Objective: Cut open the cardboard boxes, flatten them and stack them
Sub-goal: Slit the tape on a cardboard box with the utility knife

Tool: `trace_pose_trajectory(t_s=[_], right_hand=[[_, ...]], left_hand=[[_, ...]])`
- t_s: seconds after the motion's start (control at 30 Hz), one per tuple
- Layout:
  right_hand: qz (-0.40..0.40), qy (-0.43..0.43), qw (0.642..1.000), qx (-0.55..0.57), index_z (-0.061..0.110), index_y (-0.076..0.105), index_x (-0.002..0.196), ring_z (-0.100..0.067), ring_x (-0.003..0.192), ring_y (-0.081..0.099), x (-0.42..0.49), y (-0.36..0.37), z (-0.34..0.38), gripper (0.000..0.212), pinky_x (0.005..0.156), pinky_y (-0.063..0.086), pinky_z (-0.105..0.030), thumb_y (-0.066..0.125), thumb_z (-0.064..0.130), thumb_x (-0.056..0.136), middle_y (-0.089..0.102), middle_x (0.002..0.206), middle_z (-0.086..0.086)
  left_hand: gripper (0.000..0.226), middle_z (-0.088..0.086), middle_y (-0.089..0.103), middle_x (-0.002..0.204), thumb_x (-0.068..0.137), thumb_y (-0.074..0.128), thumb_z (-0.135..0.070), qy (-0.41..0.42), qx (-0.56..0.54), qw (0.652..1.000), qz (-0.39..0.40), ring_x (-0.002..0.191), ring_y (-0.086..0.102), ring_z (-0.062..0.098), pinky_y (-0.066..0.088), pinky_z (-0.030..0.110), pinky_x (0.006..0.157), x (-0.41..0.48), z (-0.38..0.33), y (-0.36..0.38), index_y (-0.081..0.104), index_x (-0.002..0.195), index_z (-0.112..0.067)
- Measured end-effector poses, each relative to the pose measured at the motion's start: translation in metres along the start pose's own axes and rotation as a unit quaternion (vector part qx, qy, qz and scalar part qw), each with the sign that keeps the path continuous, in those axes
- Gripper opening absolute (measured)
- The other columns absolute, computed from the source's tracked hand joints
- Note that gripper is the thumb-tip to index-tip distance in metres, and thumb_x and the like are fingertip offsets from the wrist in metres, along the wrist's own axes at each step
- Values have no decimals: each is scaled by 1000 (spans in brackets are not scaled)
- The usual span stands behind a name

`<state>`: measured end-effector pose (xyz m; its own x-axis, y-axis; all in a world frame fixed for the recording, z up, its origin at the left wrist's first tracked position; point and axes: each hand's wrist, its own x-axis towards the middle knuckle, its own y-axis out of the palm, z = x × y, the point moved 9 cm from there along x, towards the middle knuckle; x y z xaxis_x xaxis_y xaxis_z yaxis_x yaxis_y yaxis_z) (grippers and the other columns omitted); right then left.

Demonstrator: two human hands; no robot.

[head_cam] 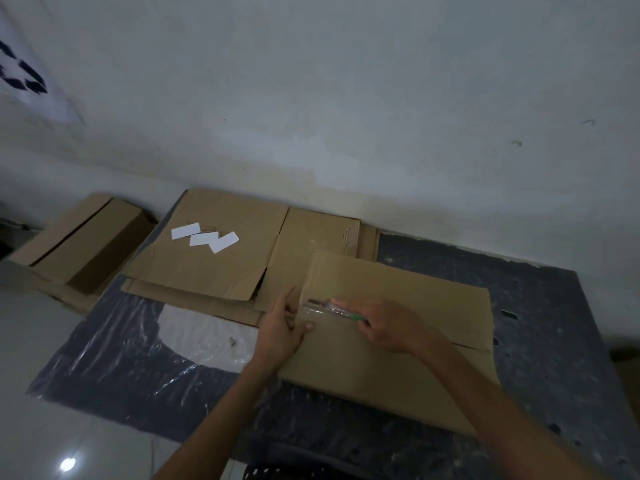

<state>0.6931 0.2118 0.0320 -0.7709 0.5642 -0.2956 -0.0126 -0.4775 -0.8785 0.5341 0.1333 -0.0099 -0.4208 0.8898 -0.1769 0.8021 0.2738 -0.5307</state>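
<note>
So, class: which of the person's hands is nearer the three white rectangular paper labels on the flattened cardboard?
Left. The left hand, touching the brown cardboard box, sits below and right of the labels; the right hand, gripping a green-handled cutter, lies farther right.

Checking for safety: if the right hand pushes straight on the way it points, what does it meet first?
Probably the left hand, whose fingers rest at the box edge just past the cutter tip; depth is unclear.
</note>
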Motion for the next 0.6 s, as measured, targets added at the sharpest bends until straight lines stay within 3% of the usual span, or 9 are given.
trace_pose_trajectory(t_s=[0.1,0.17,0.27,0.4,0.5,0.6], right_hand=[[20,-24,999,-22,47,30,146,-23,123,50,1,-5,11,58,97,43,-35,36,15,98,43,148,5],[36,-28,998,-46,46,28,147,-25,121,50,2,-4,15,57,93,43,-34,35,16,99,46,145,1],[38,-36,997,-57,43,27,148,-27,118,52,4,-3,19,58,90,43,-34,36,14,99,47,144,-1],[43,-38,996,-68,42,22,149,-30,110,54,10,4,26,61,84,46,-35,36,11,99,49,137,-8],[38,-28,994,-103,41,17,151,-30,99,54,9,6,37,62,70,38,-31,32,10,100,50,125,-12],[29,-34,990,-136,40,14,151,-32,97,56,4,2,47,59,72,43,-35,28,12,101,50,118,-15]], left_hand=[[82,-2,49,105,82,74,-14,15,-7,999,37,66,49,-3,41,6,59,5,0,2,27,147,-31],[84,2,46,105,83,72,-15,38,24,997,60,68,47,0,41,8,64,9,-2,3,24,150,-32],[81,3,44,104,86,70,-20,48,59,993,91,76,47,7,45,24,77,13,-3,6,23,149,-37],[79,3,43,107,86,70,-21,39,67,991,108,82,48,10,49,31,85,15,-1,7,26,148,-40],[79,-3,43,103,85,71,-20,24,51,991,121,83,47,7,50,33,88,17,-2,8,27,148,-38],[80,-11,42,96,83,73,-19,18,52,989,138,86,49,9,51,40,92,18,-6,8,28,148,-35]])
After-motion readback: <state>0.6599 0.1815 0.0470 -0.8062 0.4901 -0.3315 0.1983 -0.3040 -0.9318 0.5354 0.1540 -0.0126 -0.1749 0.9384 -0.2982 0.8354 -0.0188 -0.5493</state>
